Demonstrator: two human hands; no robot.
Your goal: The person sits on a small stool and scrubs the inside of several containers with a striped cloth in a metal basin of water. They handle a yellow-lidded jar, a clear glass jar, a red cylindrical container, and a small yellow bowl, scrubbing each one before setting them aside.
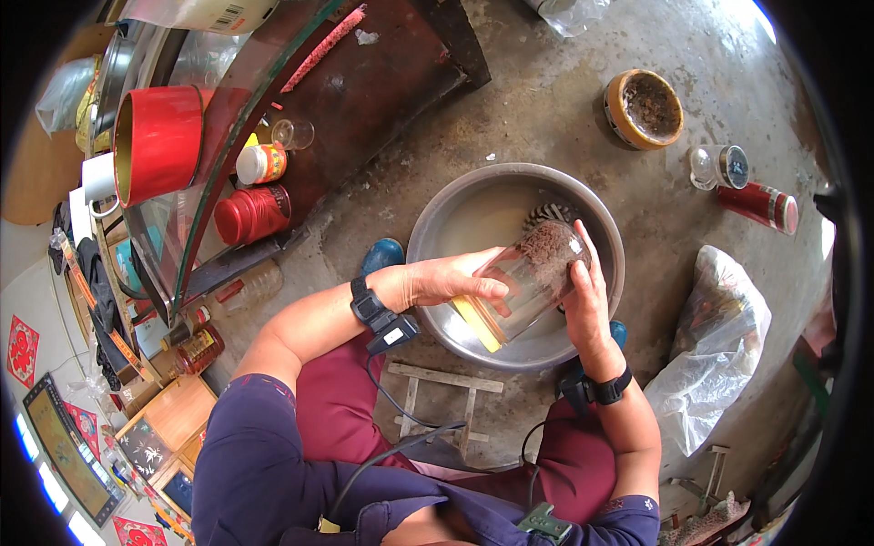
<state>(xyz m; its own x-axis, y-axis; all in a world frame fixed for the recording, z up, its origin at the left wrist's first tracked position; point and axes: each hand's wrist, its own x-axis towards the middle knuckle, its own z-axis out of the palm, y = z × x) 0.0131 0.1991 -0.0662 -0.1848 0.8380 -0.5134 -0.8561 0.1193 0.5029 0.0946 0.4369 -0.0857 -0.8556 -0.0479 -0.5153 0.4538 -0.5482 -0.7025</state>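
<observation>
A clear jar [529,290] with a yellow lid [478,324] lies tilted between both hands, over a metal basin [437,198]. Brown, crumbly matter shows at the jar's end away from the lid. My left hand [464,278] grips the jar near its lid, thumb on top. My right hand [588,300] holds the other side by the far end. Cloudy water [471,218] stands in the basin. A black-and-white striped thing [546,213] shows in it just beyond the jar, partly hidden.
A brown-rimmed bowl [676,126], a glass jar [707,166] and a red flask [758,207] are on the floor at upper right. A filled plastic bag [724,341] lies right. A glass-topped table [273,102] with containers stands left; a wooden stool [444,377] is below the basin.
</observation>
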